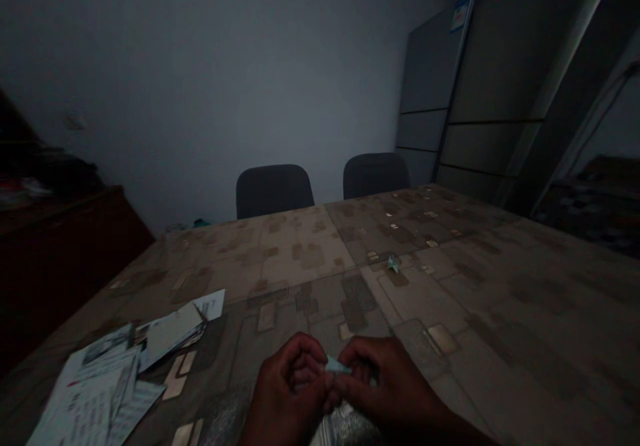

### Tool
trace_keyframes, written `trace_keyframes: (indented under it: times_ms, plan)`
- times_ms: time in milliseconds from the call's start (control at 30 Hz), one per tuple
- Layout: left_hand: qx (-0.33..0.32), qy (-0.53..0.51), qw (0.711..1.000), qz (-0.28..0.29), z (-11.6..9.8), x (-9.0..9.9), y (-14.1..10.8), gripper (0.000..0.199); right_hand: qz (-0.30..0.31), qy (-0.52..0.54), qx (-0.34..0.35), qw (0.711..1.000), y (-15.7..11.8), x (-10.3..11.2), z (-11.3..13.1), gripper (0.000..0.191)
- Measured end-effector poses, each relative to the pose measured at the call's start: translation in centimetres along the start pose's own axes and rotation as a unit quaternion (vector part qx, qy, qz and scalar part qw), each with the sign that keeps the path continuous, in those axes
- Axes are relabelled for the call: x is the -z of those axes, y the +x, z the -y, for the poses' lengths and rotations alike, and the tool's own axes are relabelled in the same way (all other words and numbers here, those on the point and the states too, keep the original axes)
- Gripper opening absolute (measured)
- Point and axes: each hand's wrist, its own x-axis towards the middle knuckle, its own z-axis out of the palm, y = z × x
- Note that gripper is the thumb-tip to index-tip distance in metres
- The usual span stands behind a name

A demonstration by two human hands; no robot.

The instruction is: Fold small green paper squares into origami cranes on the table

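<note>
A small piece of pale blue-green folded paper [337,365] is pinched between both hands near the front edge of the view. My left hand [293,386] grips its left end with thumb and curled fingers. On its right end, my right hand [383,379] has thumb and forefinger closed. The paper comes to a point toward the right hand, and its lower part is hidden by the fingers. Farther off on the patterned table [300,239] stands a small green folded paper figure [393,264].
Printed paper sheets [90,393] and a stack of paper pieces [173,333] lie at the left. Two dark chairs [274,189] [376,174] stand behind the table. A grey cabinet [425,86] is at the back right, and a reddish-brown cabinet [75,253] at the left.
</note>
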Motion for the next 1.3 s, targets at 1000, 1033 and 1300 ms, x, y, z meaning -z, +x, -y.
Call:
trace_keyframes:
  times_ms: [1000, 1033, 1300]
  plan:
    - [0.007, -0.078, 0.997, 0.017, 3.2, 1.5, 3.0, 0.038, -0.073, 0.053, 0.063, 0.994, 1.0, -1.1, -2.5, 0.014]
    - [0.005, -0.079, 0.997, 0.019, 3.1, 1.6, 3.0, 0.037, -0.075, 0.03, 0.076, 0.994, 0.9, -1.0, -2.3, 0.013]
    - [-0.008, 0.002, 0.999, 0.053, 2.3, 2.4, 2.7, 0.027, -0.053, 0.074, 0.035, 0.995, 0.1, -0.4, -0.9, 0.018]
